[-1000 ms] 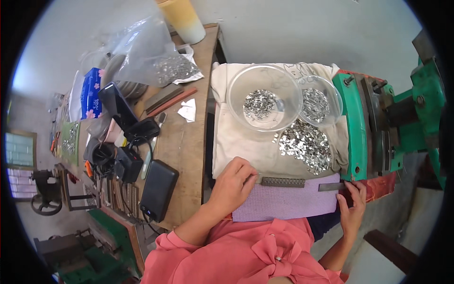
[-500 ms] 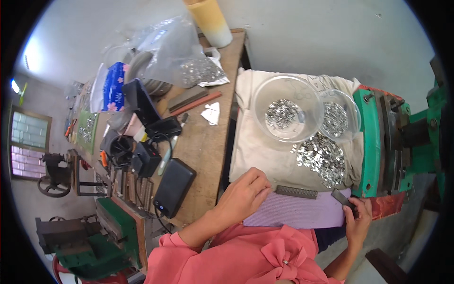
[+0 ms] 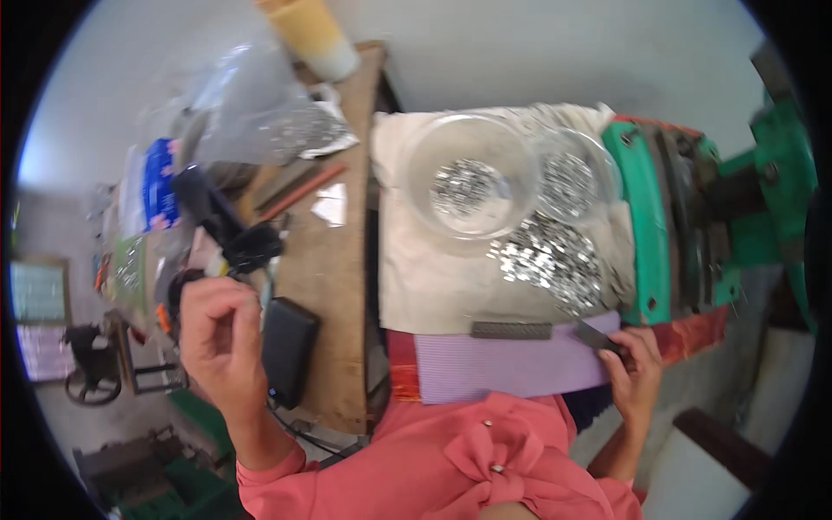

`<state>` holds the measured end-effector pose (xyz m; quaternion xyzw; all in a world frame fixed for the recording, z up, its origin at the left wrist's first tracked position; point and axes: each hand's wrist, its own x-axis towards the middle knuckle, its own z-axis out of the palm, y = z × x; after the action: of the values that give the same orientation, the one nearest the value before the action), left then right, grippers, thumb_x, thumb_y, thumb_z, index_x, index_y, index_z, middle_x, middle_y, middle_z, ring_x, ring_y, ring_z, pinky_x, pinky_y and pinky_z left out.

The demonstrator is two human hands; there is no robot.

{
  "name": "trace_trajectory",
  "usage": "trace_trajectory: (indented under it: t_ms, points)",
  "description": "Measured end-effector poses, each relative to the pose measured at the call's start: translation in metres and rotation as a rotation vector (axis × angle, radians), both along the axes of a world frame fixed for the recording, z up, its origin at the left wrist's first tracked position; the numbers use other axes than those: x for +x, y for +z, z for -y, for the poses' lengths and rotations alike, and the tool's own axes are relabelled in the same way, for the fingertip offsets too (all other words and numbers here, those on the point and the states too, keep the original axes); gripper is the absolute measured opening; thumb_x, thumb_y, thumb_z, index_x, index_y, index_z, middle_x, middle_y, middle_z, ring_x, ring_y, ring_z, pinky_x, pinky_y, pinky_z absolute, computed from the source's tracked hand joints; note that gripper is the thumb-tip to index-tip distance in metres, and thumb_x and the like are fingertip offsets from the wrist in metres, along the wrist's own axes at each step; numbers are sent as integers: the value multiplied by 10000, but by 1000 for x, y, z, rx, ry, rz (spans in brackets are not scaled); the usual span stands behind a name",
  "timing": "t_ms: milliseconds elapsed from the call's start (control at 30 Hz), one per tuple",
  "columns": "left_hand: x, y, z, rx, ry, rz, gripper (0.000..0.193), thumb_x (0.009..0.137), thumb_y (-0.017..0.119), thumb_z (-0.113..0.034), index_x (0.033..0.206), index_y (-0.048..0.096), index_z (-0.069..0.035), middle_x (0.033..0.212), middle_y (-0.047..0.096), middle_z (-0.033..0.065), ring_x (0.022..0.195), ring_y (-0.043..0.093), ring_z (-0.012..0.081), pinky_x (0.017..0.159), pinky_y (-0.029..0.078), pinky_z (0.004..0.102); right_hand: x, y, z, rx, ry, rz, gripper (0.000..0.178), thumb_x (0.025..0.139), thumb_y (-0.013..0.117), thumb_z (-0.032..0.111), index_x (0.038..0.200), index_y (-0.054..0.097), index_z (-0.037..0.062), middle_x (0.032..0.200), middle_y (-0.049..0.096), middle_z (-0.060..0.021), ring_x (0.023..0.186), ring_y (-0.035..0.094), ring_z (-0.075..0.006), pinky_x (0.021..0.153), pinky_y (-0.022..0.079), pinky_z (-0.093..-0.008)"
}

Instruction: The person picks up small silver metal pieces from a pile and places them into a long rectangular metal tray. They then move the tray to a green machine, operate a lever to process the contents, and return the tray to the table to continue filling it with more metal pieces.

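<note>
Left hand (image 3: 221,355) raised near left edge of wooden surface (image 3: 334,338), fingers curled toward thumb; cannot tell whether grip pinches anything. Black power bank (image 3: 290,355) just right of it. Pale cloth (image 3: 433,290) carries large clear tub (image 3: 498,143) with shiny metal bits. Ridged metal bar (image 3: 511,330) lies along far edge of purple mat (image 3: 511,373). Loose heap of bits (image 3: 559,269) below smaller tub (image 3: 609,195). Flat dark bar (image 3: 594,334) slanted over mat's right end, near end pinched in grip of right hand (image 3: 635,362). Green machine (image 3: 646,234) beyond.
</note>
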<state>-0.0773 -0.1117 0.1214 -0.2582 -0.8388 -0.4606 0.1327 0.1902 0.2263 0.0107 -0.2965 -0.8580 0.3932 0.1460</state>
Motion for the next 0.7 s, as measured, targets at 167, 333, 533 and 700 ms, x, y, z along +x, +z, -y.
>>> trace_trajectory:
  t_ms: [167,333,533,700]
  points:
    - [36,-55,-41,48,-115,414,76,854,700,48,906,669,2,953,617,86,842,587,154,753,475,258,-24,16,12,67,122,-77,281,752,822,38,1008,705,34,958,635,-86,812,616,-240,685,497,-335]
    - [50,-78,-69,-126,-304,407,42,893,679,23,912,645,7,931,602,84,805,574,157,725,463,278,-53,25,27,191,327,-117,294,741,823,60,1007,699,44,967,635,-105,856,627,-310,724,516,-391]
    - [58,-94,-84,-261,-341,436,100,922,682,-67,914,604,-4,912,595,130,695,613,281,608,489,360,-78,19,41,214,476,-128,298,764,794,68,1034,670,40,984,608,-95,873,613,-297,739,527,-394]
    - [65,-104,-94,-330,-385,449,114,945,658,-77,902,588,2,904,578,122,711,586,257,633,474,346,-85,11,46,220,492,-118,339,729,824,57,1037,683,57,979,608,-87,851,608,-291,705,518,-386]
